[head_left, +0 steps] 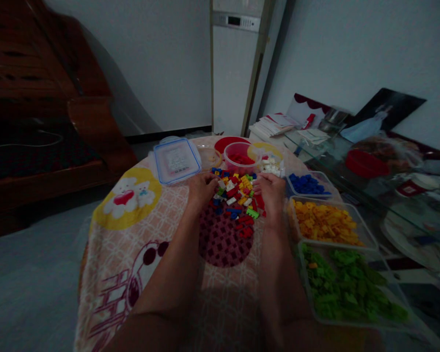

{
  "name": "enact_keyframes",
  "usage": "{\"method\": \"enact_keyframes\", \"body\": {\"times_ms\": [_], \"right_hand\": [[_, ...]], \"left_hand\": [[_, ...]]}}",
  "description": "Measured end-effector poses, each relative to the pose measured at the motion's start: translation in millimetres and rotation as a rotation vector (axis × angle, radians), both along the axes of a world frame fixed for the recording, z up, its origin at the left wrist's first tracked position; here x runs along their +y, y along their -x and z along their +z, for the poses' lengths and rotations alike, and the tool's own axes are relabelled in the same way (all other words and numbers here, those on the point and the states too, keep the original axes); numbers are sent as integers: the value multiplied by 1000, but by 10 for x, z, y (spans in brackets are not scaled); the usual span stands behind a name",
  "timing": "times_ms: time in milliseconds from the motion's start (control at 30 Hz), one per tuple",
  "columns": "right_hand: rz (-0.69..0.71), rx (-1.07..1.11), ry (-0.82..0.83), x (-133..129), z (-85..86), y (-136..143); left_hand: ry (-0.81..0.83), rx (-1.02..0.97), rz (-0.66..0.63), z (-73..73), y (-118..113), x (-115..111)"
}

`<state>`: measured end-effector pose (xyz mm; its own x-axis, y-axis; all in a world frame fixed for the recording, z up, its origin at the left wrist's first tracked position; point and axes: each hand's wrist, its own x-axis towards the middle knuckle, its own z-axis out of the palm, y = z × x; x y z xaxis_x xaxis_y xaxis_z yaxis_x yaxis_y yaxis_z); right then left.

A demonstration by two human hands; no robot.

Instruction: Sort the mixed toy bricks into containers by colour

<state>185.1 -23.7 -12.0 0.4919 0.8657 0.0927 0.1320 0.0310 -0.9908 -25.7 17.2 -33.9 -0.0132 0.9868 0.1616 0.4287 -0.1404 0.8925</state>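
Observation:
A mixed pile of toy building bricks (238, 189) in red, yellow, white, blue and green lies on the table between my hands. My left hand (201, 189) is at the pile's left edge, its fingers curled together; what they hold, if anything, is hidden. On the right edge, my right hand (272, 189) has its thumb and fingers drawn together at the bricks, and I cannot make out what is between them. A few red bricks (245, 228) lie nearer to me. Behind the pile stands a round pink tub (242, 166) with red bricks inside.
On the right, clear boxes hold blue bricks (310, 185), yellow bricks (324, 222) and green bricks (352, 288). White bricks (272, 166) sit behind my right hand. A blue-rimmed lid (178, 161) lies back left on the patterned tablecloth (132, 234). A cluttered glass table (355, 176) adjoins the right side.

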Motion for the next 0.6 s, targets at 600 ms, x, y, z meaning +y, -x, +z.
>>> {"method": "enact_keyframes", "body": {"times_ms": [600], "right_hand": [[639, -1229, 316, -109, 8, 901]], "left_hand": [[-45, 47, 26, 73, -16, -30]]}}
